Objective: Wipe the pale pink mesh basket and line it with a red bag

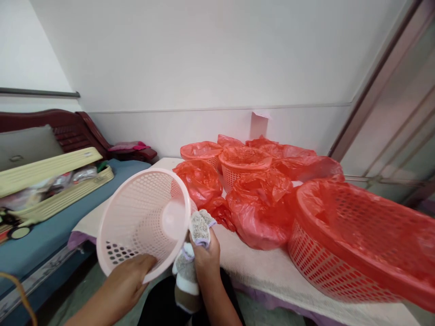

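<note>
My left hand (131, 280) is closed on the near rim of a pale pink perforated plastic basket (117, 217). The basket is tilted, its wide mouth facing me, and nothing shows inside. In my right hand (207, 256) is a bunch of fuzzy socks (187, 280), striped grey, white and brown with lilac edges. Part of the bunch sticks up above my fist beside the basket's rim, and the rest hangs below, over my lap. How many socks there are I cannot tell.
Red plastic bags (263, 210) and bag-lined red baskets (244, 165) crowd the cloth-covered surface (244, 267). A large red basket (326, 253) stands at its right. To the left, a blue-covered seat (125, 174) carries an open cream case (81, 194). A white wall rises behind.
</note>
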Tool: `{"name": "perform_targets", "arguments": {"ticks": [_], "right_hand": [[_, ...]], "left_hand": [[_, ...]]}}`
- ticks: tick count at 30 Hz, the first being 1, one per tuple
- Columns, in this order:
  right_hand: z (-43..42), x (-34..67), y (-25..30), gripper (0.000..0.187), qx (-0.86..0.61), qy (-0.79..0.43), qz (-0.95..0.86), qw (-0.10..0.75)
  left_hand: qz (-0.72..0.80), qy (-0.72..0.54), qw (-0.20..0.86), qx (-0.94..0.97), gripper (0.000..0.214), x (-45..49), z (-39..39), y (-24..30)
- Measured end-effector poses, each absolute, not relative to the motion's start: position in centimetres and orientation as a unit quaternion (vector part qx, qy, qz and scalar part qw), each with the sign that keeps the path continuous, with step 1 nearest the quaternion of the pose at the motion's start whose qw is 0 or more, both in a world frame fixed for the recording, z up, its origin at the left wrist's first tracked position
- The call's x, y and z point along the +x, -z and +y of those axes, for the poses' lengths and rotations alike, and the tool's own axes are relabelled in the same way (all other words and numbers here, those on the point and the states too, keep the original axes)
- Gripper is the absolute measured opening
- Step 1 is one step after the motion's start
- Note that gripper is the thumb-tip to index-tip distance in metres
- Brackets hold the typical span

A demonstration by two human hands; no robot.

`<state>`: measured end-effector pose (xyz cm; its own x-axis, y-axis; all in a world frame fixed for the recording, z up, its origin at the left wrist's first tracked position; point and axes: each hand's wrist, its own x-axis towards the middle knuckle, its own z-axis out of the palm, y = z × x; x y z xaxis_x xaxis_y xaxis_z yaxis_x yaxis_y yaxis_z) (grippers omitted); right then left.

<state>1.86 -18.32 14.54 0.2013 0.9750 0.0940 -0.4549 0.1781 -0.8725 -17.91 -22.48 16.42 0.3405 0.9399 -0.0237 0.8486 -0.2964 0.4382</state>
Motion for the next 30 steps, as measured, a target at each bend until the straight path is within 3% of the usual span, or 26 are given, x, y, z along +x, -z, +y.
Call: {"name": "perform_targets", "arguments": {"ticks": [3,6,9,11,14,18,21,26,30], "right_hand": [[-20.4,-0.3,-14.5,0.053,-0.337,-0.502,-0.407,0.684],[-23.1,-2.8,-14.0,0.065,-0.337,-0.367,-0.555,0.666],[-24.2,-3.8,-12.8,0.054,-0.327,-0.198,-0.652,0.654],[-23.6,-3.3,-12.0,0.039,-0.322,-0.14,-0.672,0.653],[-21.9,-1.7,-11.1,0.034,-0.365,-0.154,-0.642,0.656],[-21.7,-1.3,-10.6,0.058,-0.407,-0.199,-0.595,0.664],[-24.1,-3.6,-10.3,0.064,-0.365,-0.166,-0.638,0.658],[-24.7,-4.6,-10.3,0.051,-0.281,-0.161,-0.665,0.673],[-20.7,-0.5,-9.9,0.036,-0.389,-0.19,-0.585,0.686]], "left_hand": [[0.56,-0.169,0.194,0.788,0.027,-18.3,-22.2,-16.4],[0.567,-0.292,0.275,0.719,0.025,-18.0,-22.5,-17.3],[0.598,-0.39,0.36,0.601,0.031,-18.0,-23.4,-18.3],[0.644,-0.42,0.363,0.526,0.034,-18.1,-24.2,-19.0],[0.702,-0.454,0.325,0.442,0.041,-18.0,-25.4,-20.1],[0.719,-0.498,0.305,0.377,0.053,-16.9,-25.7,-21.6],[0.685,-0.554,0.333,0.336,0.053,-15.7,-25.1,-22.2],[0.674,-0.561,0.351,0.328,0.056,-15.2,-25.3,-23.0],[0.701,-0.545,0.314,0.336,0.052,-15.8,-26.4,-23.6]]}}
